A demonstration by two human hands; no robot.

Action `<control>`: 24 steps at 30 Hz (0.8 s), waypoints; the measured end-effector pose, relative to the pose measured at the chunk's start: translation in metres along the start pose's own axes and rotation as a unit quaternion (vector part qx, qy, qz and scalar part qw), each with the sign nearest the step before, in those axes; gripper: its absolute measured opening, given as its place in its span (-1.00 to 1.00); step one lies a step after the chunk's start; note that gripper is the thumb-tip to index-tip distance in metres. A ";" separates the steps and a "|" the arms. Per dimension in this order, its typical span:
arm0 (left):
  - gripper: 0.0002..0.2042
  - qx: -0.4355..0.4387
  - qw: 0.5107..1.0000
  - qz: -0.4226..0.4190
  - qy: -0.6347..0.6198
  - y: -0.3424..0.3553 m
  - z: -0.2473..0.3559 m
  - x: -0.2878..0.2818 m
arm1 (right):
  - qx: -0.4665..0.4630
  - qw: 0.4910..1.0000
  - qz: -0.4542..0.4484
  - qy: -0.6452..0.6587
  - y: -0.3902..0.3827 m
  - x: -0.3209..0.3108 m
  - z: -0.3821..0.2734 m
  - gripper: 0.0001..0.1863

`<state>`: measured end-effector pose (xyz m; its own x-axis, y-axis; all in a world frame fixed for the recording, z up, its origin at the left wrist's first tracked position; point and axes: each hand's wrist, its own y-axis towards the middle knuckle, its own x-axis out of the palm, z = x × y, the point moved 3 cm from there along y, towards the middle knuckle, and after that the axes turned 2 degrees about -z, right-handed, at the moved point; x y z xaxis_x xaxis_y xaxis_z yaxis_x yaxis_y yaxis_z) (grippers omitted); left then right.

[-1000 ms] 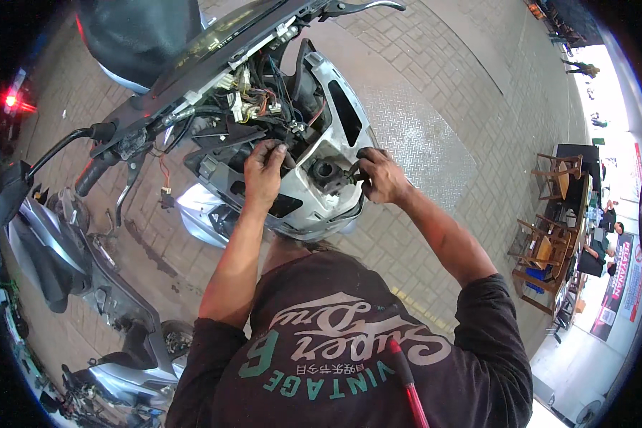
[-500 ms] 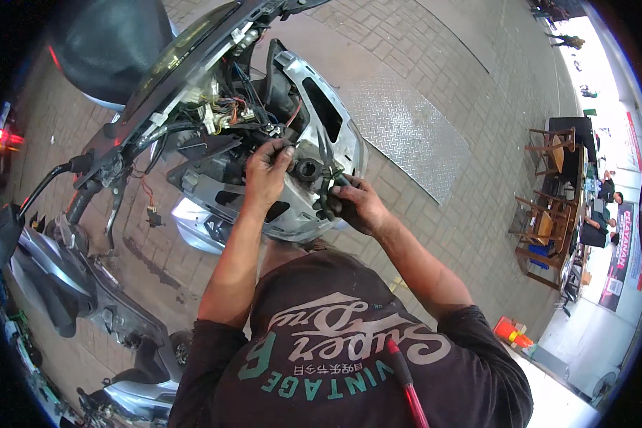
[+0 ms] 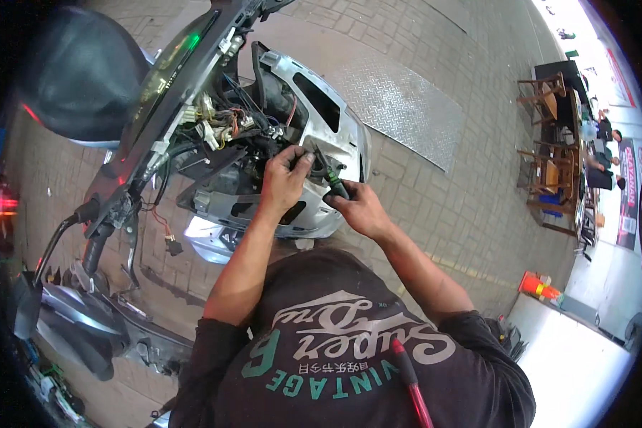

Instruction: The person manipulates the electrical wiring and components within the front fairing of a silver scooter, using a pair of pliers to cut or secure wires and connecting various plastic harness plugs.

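Observation:
My left hand [image 3: 285, 182] is closed at the inner part of the silver-and-black front fairing [image 3: 326, 125], thumb and fingers pinched on something too small to make out. My right hand [image 3: 360, 210] grips a hand tool with a black-and-green handle [image 3: 332, 178], apparently pliers, its metal tip pointing up beside my left fingertips. Bundled wires and white connectors [image 3: 214, 128] lie exposed in the scooter's front, left of my hands, along the long dark handlebar cover [image 3: 167, 93].
A black seat [image 3: 78, 71], a mirror [image 3: 27, 307] and another scooter's bodywork [image 3: 75, 328] are on the left. A metal plate [image 3: 406, 121] lies on the paving. Wooden chairs [image 3: 542, 171] and seated people [image 3: 605, 157] are at the right. An orange object [image 3: 538, 285] stands lower right.
My right hand has moved down and left from the fairing's edge, turning the tool upward toward my left fingertips. My left hand has shifted slightly right. The camera view has also shifted.

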<state>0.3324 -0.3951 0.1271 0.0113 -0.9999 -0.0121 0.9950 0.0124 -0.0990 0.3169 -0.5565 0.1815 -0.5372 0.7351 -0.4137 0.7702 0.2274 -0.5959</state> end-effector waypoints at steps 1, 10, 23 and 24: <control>-0.86 0.005 1.000 -0.014 -0.002 0.002 -0.001 0.000 | 0.005 1.000 0.007 -0.004 0.000 0.002 -0.003 -0.68; -0.85 0.007 0.996 -0.093 0.014 0.007 0.005 -0.003 | 0.019 0.998 0.058 -0.013 -0.005 0.013 -0.017 -0.67; -0.85 0.029 0.987 -0.155 0.005 0.010 -0.001 0.000 | -0.015 0.985 0.155 -0.077 -0.003 0.022 0.004 -0.68; -0.85 0.025 0.989 -0.146 0.011 0.006 -0.003 -0.001 | -0.016 0.985 0.151 -0.084 -0.001 0.021 0.010 -0.67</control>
<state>0.3384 -0.3935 0.1238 -0.2790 -0.9602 -0.0117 0.9591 -0.2780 -0.0530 0.3016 -0.5478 0.1670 -0.3292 0.6563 -0.6789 0.9125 0.0360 -0.4076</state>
